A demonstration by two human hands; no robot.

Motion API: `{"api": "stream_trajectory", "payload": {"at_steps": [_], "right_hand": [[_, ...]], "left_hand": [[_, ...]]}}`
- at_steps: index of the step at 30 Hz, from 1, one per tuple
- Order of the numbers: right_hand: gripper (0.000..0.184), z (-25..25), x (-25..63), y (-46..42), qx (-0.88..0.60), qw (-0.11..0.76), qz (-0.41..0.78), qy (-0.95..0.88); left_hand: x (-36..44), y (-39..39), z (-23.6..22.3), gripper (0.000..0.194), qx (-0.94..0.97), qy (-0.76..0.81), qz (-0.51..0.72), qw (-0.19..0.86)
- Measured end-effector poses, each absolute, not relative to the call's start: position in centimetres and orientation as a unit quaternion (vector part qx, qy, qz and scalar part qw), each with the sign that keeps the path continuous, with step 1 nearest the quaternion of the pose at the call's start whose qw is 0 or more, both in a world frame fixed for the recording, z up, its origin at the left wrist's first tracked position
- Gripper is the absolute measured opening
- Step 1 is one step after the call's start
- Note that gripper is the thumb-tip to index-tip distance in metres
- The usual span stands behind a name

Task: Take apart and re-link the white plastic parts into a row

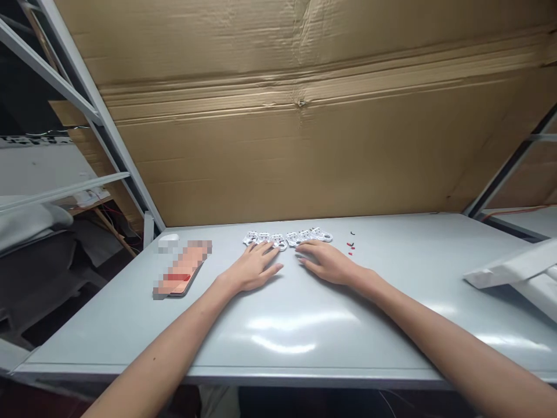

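Across the middle of the glossy grey table runs a row of several small white plastic parts, each with a ring at one end. My left hand lies palm down, fingers spread, its fingertips at the left parts of the row. Opposite it, my right hand rests palm down with fingers stretched toward the right parts; it holds nothing. The fingers hide the near edges of some parts. Just right of the row lie several tiny red pieces and a small black piece.
A phone-like orange slab, partly pixelated, lies on the left, with a small white case behind it. White foam-like bars sit at the right edge. A cardboard wall and metal frame posts bound the table.
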State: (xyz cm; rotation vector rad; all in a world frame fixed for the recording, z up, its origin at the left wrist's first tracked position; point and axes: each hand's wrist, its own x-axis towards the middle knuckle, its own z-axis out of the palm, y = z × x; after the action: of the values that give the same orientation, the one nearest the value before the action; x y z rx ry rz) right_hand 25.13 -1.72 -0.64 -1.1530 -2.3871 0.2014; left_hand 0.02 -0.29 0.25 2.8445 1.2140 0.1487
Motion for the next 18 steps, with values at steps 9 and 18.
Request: {"api": "stream_trajectory", "payload": {"at_steps": [9, 18], "right_hand": [[0.045, -1.7, 25.5, -1.2, -0.440, 0.219, 0.015, -0.871], [0.027, -0.1, 25.2, -1.9, -0.409, 0.209, 0.031, -0.888]], "left_hand": [[0.7, -1.1, 0.4, 0.057, 0.926, 0.375, 0.051, -0.012], [0.7, -1.0, 0.0, 0.060, 0.923, 0.380, 0.061, 0.021]]}}
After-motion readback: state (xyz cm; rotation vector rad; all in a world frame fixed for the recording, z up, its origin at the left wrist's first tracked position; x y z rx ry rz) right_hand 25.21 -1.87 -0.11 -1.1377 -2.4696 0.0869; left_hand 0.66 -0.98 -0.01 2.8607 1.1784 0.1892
